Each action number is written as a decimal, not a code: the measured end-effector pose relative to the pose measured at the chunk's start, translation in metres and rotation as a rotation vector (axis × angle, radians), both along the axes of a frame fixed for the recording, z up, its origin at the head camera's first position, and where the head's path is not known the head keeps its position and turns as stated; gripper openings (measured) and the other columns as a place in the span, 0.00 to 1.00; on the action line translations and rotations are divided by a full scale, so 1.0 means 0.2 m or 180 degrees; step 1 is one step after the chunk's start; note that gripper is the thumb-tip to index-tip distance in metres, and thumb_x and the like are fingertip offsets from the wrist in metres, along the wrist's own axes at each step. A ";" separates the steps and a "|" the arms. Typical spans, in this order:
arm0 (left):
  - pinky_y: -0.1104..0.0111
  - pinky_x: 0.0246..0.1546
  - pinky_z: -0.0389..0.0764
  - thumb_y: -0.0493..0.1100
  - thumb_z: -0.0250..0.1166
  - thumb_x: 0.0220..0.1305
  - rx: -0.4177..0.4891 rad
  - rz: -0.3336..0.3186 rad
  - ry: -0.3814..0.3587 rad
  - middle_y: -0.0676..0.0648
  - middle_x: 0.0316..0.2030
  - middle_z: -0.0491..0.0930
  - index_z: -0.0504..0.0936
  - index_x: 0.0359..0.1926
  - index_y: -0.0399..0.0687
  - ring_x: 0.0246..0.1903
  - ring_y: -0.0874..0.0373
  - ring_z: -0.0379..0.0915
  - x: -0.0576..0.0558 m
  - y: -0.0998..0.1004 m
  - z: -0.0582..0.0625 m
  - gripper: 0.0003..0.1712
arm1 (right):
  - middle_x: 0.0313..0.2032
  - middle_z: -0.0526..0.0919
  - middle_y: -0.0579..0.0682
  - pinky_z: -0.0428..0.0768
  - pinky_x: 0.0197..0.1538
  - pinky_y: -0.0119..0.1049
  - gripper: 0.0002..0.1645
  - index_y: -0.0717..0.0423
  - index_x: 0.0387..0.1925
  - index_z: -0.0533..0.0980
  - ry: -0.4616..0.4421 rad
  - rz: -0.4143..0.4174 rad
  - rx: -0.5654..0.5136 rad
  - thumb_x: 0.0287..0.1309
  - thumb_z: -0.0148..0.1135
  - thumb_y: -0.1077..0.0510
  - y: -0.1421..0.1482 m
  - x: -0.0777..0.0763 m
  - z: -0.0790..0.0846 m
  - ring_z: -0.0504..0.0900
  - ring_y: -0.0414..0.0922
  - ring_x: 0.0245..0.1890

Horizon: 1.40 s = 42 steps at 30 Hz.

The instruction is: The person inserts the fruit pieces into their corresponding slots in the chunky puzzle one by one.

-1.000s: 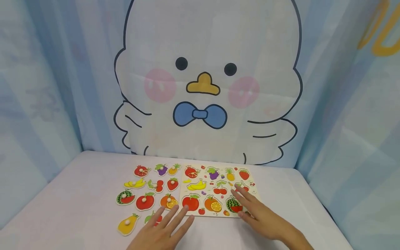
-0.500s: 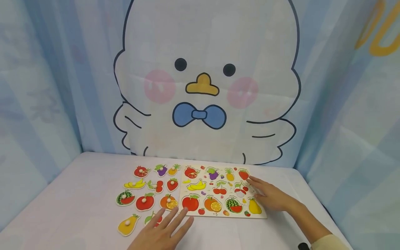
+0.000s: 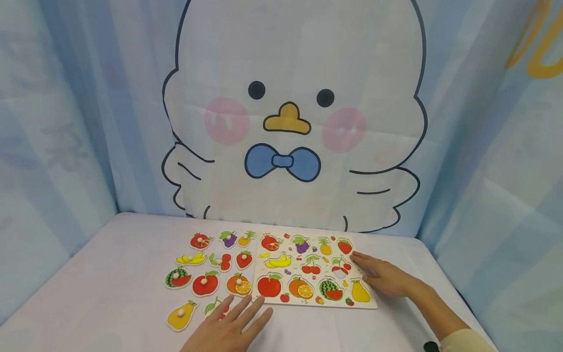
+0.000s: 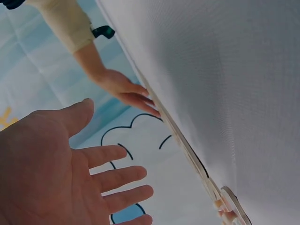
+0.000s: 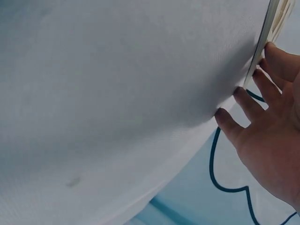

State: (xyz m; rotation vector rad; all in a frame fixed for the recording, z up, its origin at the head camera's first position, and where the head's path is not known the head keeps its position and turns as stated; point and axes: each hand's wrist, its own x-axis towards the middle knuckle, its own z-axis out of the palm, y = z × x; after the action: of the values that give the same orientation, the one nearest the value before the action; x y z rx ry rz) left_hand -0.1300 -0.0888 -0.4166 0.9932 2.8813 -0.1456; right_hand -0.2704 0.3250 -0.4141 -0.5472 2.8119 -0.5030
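Observation:
A wooden fruit puzzle board point(image 3: 368, 305) with printed fruit pictures lies flat on the white table. My right hand point(image 3: 389, 279) is at the board's right edge; in the right wrist view its thumb and a finger touch the board's edge point(image 5: 260, 44), fingers loosely extended. My left hand point(image 3: 224, 328) has its fingers spread in front of the board's left corner, holding nothing. Partly behind it lies a cherry piece point(image 3: 212, 307). Close by are an orange piece point(image 3: 239, 284), an apple piece point(image 3: 205, 284) and a pear piece point(image 3: 181, 316), with small round knobs.
Left of the board lie more knobbed pieces, among them watermelon point(image 3: 178, 277), bananas point(image 3: 191, 258), strawberry point(image 3: 244, 259) and grapes point(image 3: 228, 239). A curtain point(image 3: 281, 200) with a cartoon bird stands along the table's back edge.
My right hand has moved from above the board's lower right part outward to its right edge, uncovering the pear picture. The left hand and the loose pieces have stayed put.

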 end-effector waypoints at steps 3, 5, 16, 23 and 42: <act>0.45 0.74 0.65 0.86 0.46 0.60 0.0026 0.0022 -0.0081 0.58 0.78 0.63 0.61 0.79 0.70 0.76 0.54 0.62 -0.01 0.01 0.02 0.52 | 0.79 0.60 0.58 0.65 0.71 0.70 0.38 0.52 0.78 0.64 -0.0029 -0.0022 0.0039 0.71 0.62 0.53 0.01 0.00 0.02 0.61 0.67 0.76; 0.45 0.74 0.65 0.86 0.46 0.59 0.0066 0.0038 -0.0139 0.58 0.78 0.64 0.61 0.79 0.70 0.76 0.54 0.63 -0.02 0.02 0.03 0.52 | 0.80 0.60 0.58 0.65 0.71 0.70 0.38 0.52 0.78 0.64 -0.0031 -0.0024 0.0054 0.71 0.62 0.53 0.02 0.00 0.02 0.62 0.68 0.76; 0.43 0.67 0.74 0.73 0.62 0.65 0.0972 0.0477 -0.0836 0.57 0.71 0.74 0.69 0.74 0.73 0.68 0.51 0.72 -0.09 0.01 0.08 0.39 | 0.80 0.59 0.59 0.65 0.70 0.71 0.39 0.52 0.78 0.63 -0.0032 -0.0033 0.0109 0.71 0.63 0.54 0.03 -0.01 0.04 0.62 0.69 0.75; 0.43 0.61 0.79 0.63 0.70 0.65 0.1536 0.0686 -0.0926 0.54 0.63 0.79 0.77 0.68 0.67 0.60 0.50 0.77 -0.18 -0.05 0.08 0.32 | 0.80 0.59 0.58 0.65 0.71 0.70 0.39 0.50 0.79 0.63 -0.0118 -0.0141 0.0125 0.71 0.63 0.53 0.03 -0.01 0.02 0.62 0.67 0.76; 0.66 0.40 0.87 0.40 0.71 0.67 0.2163 0.1330 -0.0578 0.52 0.46 0.85 0.86 0.55 0.53 0.43 0.58 0.78 -0.70 -0.35 0.04 0.16 | 0.80 0.60 0.57 0.64 0.72 0.68 0.38 0.51 0.78 0.64 -0.0129 -0.0135 0.0039 0.71 0.63 0.55 -0.02 -0.01 0.00 0.63 0.66 0.76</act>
State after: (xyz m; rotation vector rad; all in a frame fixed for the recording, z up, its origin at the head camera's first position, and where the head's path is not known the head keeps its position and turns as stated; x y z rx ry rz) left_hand -0.2690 -0.1593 -0.4076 0.3889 2.9138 0.9444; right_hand -0.2720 0.3218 -0.4140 -0.4705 2.7913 -0.4991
